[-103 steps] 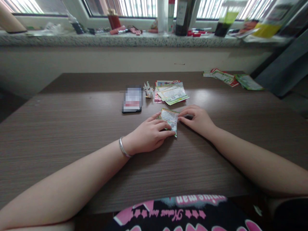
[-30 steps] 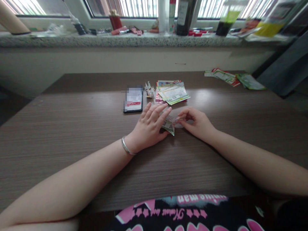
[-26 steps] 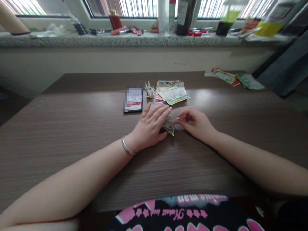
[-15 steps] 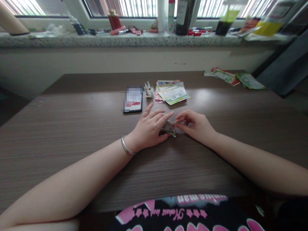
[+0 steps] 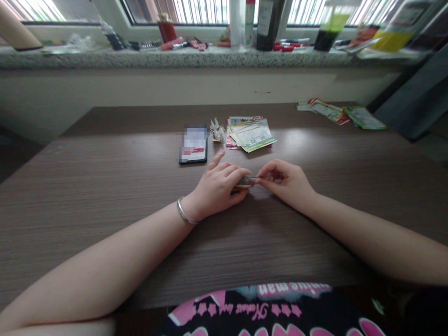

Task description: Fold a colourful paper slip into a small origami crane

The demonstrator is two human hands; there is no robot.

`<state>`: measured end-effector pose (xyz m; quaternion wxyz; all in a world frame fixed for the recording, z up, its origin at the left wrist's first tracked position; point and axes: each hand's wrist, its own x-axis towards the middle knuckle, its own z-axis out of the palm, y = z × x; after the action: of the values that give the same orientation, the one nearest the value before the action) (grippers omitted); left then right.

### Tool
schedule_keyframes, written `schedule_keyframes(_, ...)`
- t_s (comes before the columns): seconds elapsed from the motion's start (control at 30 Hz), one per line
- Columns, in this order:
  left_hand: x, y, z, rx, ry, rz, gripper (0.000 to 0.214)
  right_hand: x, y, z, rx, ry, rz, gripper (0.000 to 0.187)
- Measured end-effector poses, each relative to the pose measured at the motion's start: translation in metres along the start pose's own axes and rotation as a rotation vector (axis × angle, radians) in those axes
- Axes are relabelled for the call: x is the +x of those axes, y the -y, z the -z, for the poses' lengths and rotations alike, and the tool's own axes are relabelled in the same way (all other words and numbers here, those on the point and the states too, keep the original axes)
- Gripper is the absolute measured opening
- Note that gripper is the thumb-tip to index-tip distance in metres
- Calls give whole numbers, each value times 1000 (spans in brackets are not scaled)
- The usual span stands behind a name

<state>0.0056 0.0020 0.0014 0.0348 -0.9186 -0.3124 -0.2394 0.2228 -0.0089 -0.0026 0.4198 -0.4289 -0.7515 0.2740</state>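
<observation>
a small folded paper (image 5: 245, 182) sits low over the bench (image 5: 105, 186), pinched between both hands: the left hand (image 5: 215, 189) curls closed on one end, the right hand (image 5: 285, 179) nips the other. just beyond lie a phone (image 5: 193, 144) and a stack of leaflets (image 5: 250, 134).

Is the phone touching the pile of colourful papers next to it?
Apart. The head view shows the phone lying left of the stack of papers, with bare table and a small crumpled paper piece between them.
</observation>
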Motion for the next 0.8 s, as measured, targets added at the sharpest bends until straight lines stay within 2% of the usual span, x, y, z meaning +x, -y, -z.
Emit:
schedule_keyframes(0.13,0,2,-1,-61,-61,48,22,1,0,1,43,15,-1,15)
schedule_keyframes(0.37,1,6,-5,-133,-166,88,23,1,3,-2,-71,118,-29,17)
schedule_keyframes(0.63,1,-1,-4,-156,-153,73,29,0,4,-6,-163,135,-52,14)
schedule_keyframes(0.8,-1,-2,-8,-176,-103,63,51,2,0,-5,-76,71,-83,14)
